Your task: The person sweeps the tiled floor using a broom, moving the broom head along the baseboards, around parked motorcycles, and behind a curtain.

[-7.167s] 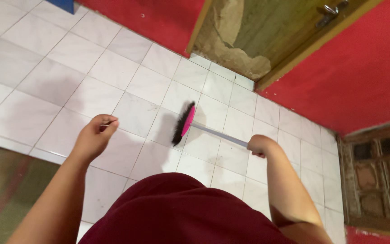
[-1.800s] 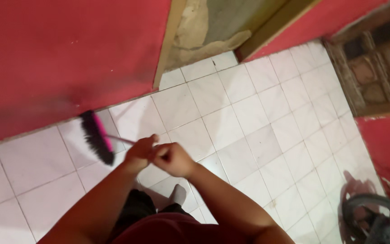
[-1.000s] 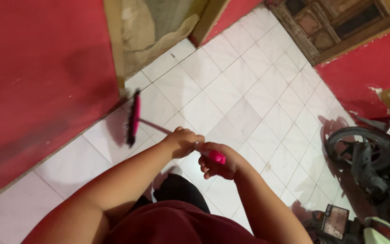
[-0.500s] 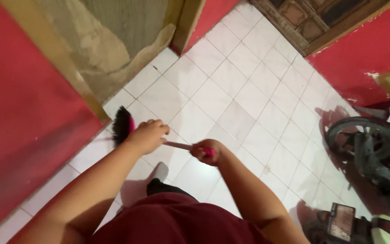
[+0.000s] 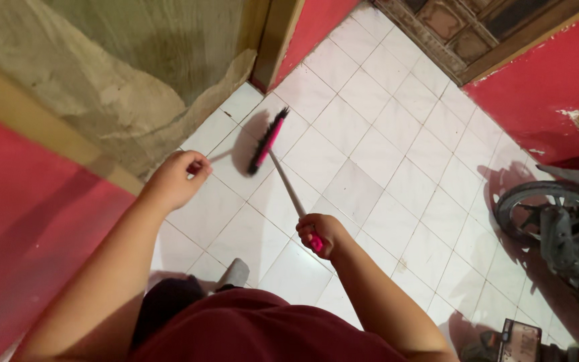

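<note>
Fist-tight grip (image 5: 322,232) — slim pink-bristled broom (image 5: 283,175)

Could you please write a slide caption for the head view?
Right hand holds a pink broom over white floor tiles; left hand free.

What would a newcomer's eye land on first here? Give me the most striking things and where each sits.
The pink broom with black bristles stands out mid-frame on the white tiled floor, its handle gripped by the right hand. The left hand hovers loosely curled near the crumbling doorway base. Red walls frame the scene, and a motorcycle wheel sits at the right edge.
</note>
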